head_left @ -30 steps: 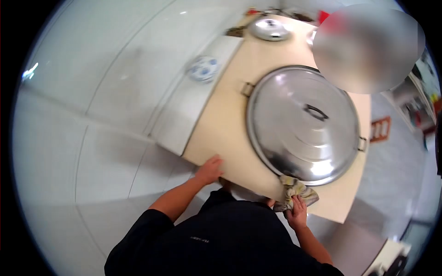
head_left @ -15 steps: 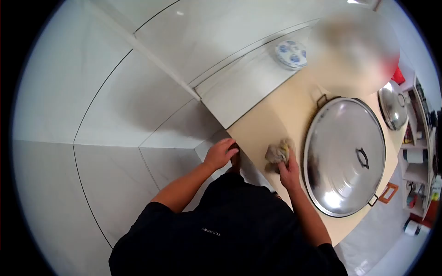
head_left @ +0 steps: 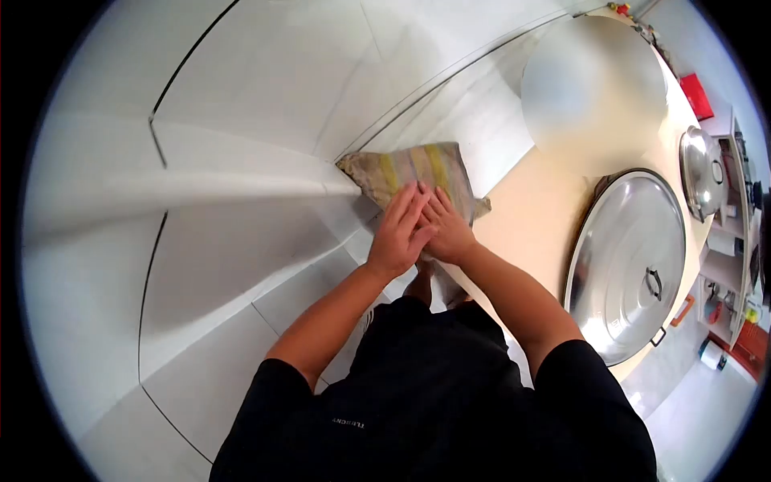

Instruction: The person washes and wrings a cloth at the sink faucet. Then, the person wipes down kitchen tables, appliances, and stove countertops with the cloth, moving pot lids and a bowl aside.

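Note:
A striped grey and yellow cloth (head_left: 434, 165) lies spread over the corner of the white ledge beside the wooden counter. Both hands are on its lower part, side by side and touching. My left hand (head_left: 399, 234) has its fingers stretched out over the cloth and partly overlaps the other hand. My right hand (head_left: 446, 230) rests on the cloth with its fingers extended and partly covered.
To the right, a large round metal lid (head_left: 626, 269) with a black handle covers a wide pan on the wooden counter (head_left: 530, 213). A smaller lidded pan (head_left: 701, 173) stands beyond it. Shelves (head_left: 723, 265) are at the far right, tiled wall (head_left: 265, 96) at left.
The cloth was bunched in my right hand over the counter and is now spread on the ledge corner. My right hand moved left to meet my left hand, which has moved slightly up. The view has shifted.

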